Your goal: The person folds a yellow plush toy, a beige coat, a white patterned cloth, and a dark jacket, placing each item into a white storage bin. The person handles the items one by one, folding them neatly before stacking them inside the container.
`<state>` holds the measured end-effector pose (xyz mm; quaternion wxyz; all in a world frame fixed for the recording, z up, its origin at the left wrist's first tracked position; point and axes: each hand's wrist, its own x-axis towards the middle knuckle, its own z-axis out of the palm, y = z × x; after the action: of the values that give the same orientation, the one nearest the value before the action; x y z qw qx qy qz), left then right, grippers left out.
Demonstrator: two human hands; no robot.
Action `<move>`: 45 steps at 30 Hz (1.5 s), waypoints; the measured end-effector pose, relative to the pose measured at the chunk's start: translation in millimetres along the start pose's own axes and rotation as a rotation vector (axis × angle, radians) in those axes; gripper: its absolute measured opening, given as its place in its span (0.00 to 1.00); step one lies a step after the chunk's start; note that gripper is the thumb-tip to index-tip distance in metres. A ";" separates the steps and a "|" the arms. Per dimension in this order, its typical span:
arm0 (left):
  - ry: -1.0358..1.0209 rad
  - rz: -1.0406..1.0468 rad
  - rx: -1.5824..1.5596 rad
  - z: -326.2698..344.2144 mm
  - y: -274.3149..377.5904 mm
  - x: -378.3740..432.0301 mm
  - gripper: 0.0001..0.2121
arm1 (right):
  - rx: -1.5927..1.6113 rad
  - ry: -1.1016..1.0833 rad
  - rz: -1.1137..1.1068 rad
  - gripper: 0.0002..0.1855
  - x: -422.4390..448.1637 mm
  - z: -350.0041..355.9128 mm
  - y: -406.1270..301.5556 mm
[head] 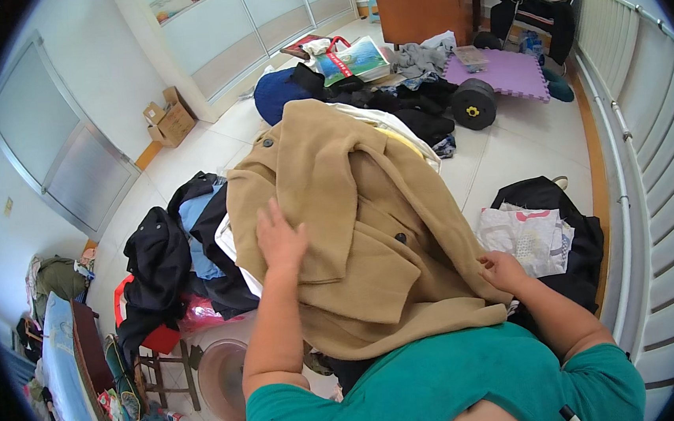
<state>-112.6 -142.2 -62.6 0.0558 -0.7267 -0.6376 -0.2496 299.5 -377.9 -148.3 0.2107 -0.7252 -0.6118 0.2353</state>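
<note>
A tan wool-like coat (pixel 338 222) with dark buttons lies spread in folds in front of me, its near edge against my green shirt. My left hand (pixel 281 237) is palm down over the coat's left part, fingers spread and holding nothing. At the coat's right edge is my right hand (pixel 503 271), its fingers curled beside the cloth. Whether they pinch the fabric cannot be made out. White cloth (pixel 359 112) shows from under the coat at the far side, along with a strip of yellow (pixel 408 143).
Dark jackets (pixel 156 248) are heaped left, above a stool (pixel 168 366) and a pink basin (pixel 222 380). Right, a folded white printed bag (pixel 526 237) lies on black cloth near the radiator (pixel 646 144). Ahead are a dumbbell (pixel 472 105), purple foam mat (pixel 504 75) and piled clothes (pixel 417 103).
</note>
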 end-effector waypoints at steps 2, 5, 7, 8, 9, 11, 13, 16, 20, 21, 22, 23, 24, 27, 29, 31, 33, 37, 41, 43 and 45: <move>-0.148 -0.176 -0.023 -5.2 -20.8 -2.4 0.34 | 0.089 0.011 -0.117 0.20 15.9 4.4 -32.2; -0.405 -0.231 -0.407 -13.7 -26.7 2.8 0.30 | 0.210 -0.249 -0.334 0.31 33.6 0.6 -117.8; -0.540 -0.216 -0.857 -9.1 -9.0 3.0 0.26 | 0.139 -0.206 -0.505 0.38 41.9 15.7 -161.2; -0.640 -0.296 -0.991 -18.5 15.5 4.0 0.20 | 0.160 -0.112 -0.548 0.41 44.9 23.3 -176.2; -0.731 -0.385 -1.117 -32.1 40.1 0.5 0.15 | 0.261 -0.054 -0.507 0.40 49.3 30.6 -196.4; -0.737 -0.381 -1.347 -24.7 69.4 -18.1 0.13 | 0.419 0.030 -0.431 0.37 60.1 38.2 -226.1; -0.803 -0.196 -1.475 -17.1 75.8 -21.7 0.14 | 0.497 0.089 -0.364 0.34 78.2 33.8 -238.2; -0.688 0.029 -1.368 -12.6 54.7 -2.3 0.18 | 0.594 0.101 -0.264 0.18 127.2 9.0 -229.7; -0.372 0.294 -0.483 10.1 -6.2 31.2 0.25 | 0.602 0.880 -0.196 0.20 194.4 -55.3 -152.7; -0.332 0.382 -0.324 7.5 -5.7 35.7 0.26 | 0.262 1.143 -0.250 0.24 206.2 -68.0 -113.0; -0.294 0.431 -0.151 6.5 -13.7 33.6 0.27 | 0.118 1.136 -0.293 0.24 193.1 -66.0 -119.7; -0.409 0.414 -0.080 6.5 -17.0 33.7 0.28 | -0.026 1.128 -0.337 0.24 169.3 -58.2 -124.7; -0.520 0.405 -0.015 3.6 -13.5 36.5 0.29 | 0.001 0.937 -0.388 0.23 147.6 -35.1 -123.1; -0.693 0.383 0.166 -3.8 -5.3 42.8 0.29 | 0.272 0.000 -0.464 0.15 64.6 38.1 -125.0; -0.763 0.390 0.235 -10.4 -6.3 52.9 0.26 | 0.369 -0.639 -0.299 0.30 3.8 39.1 -141.7; -0.855 0.432 0.269 -19.4 -17.9 72.0 0.23 | 0.139 -0.887 -0.193 0.34 -11.2 37.1 -135.0; -0.453 0.469 -0.304 -27.4 -62.1 74.1 0.14 | 0.236 -0.840 -0.308 0.32 -19.9 16.1 -131.4; 0.033 -0.272 -1.284 -98.3 -123.7 74.2 0.14 | 0.114 -0.760 -0.437 0.26 -32.7 -5.9 -145.7; 0.486 -0.382 -1.800 -118.3 -219.7 38.9 0.20 | -0.050 -0.578 -0.532 0.15 -37.2 7.7 -148.3; 0.560 -0.515 -1.840 -118.3 -201.0 26.1 0.20 | -0.002 -0.554 -0.583 0.12 -32.0 -5.3 -154.3; 0.564 -0.521 -1.914 -106.1 -212.6 28.5 0.19 | 0.056 -0.523 -0.600 0.11 -27.9 -13.7 -152.8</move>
<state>-344.7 -120.6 -8.4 -0.4545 -0.2212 -0.2731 -0.8185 183.3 -380.9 -44.3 0.1270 -0.4239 -0.8229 0.3564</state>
